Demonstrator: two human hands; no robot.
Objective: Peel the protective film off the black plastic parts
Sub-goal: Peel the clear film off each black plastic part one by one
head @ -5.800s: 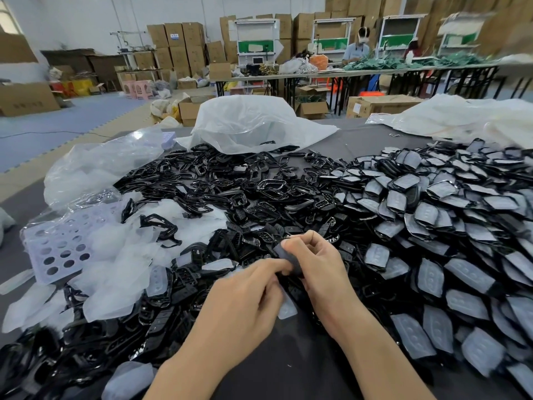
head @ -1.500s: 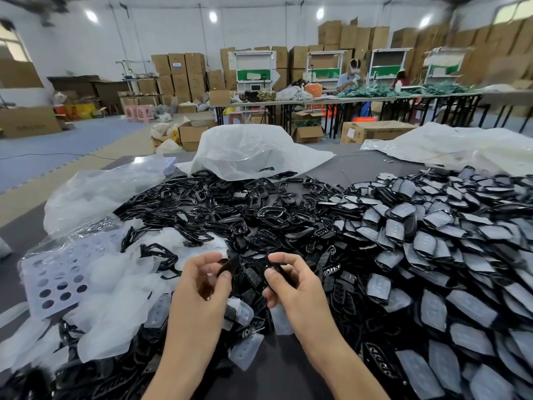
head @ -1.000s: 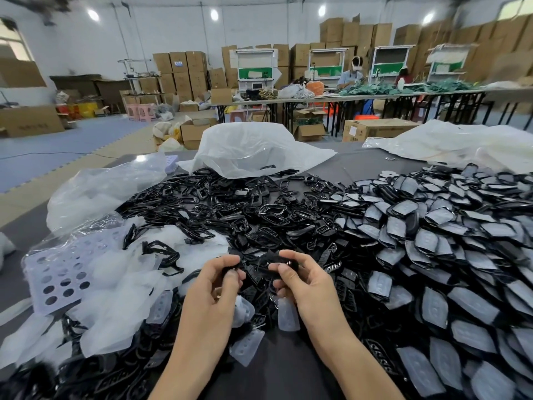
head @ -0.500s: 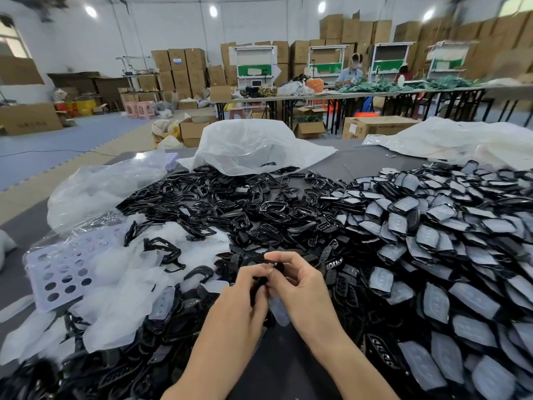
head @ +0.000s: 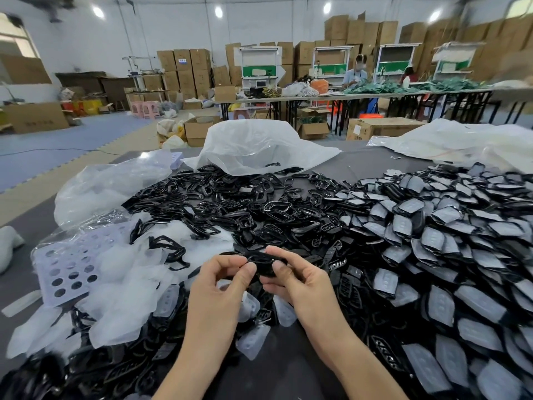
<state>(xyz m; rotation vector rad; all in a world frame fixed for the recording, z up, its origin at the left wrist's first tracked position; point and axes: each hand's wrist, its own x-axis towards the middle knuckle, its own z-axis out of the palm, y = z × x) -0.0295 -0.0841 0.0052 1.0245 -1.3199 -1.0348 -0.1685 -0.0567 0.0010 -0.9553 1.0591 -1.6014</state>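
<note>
Black plastic part [head: 266, 265], small and glossy, held just above the heaps at the centre of view and pinched from both ends. The left hand [head: 219, 290] closes thumb and forefinger on its 9 o'clock end, and the right hand [head: 300, 281] curls thumb and fingers round its 3 o'clock end. Whether film clings to it is hard to tell, as the fingers hide much of it. Grey table [head: 288, 373]: one bare strip at 6 o'clock between the forearms, running to the lower frame edge, and a second bare band at 12 to 1 o'clock beyond the heaps, ending at the far table edge. Bare black parts [head: 230, 203]: a loose tangle of frames from 10 to 12 o'clock, lying close beneath the hands. Film-covered parts [head: 447, 241]: dense and overlapping, from 1 to 5 o'clock, out to the right frame edge. Peeled films [head: 129, 287]: whitish and translucent, heaped at 8 to 9 o'clock, with a few loose pieces just under the wrists. Lilac perforated tray [head: 66, 272]: at 9 o'clock, its right side under the films. Clear plastic bag [head: 259, 145]: at 12 o'clock, its lower edge touching the black tangle. Crumpled bag [head: 106, 186]: at 10 o'clock, near the left table edge. White sheeting [head: 461, 140]: at 2 o'clock, along the far edge.
</note>
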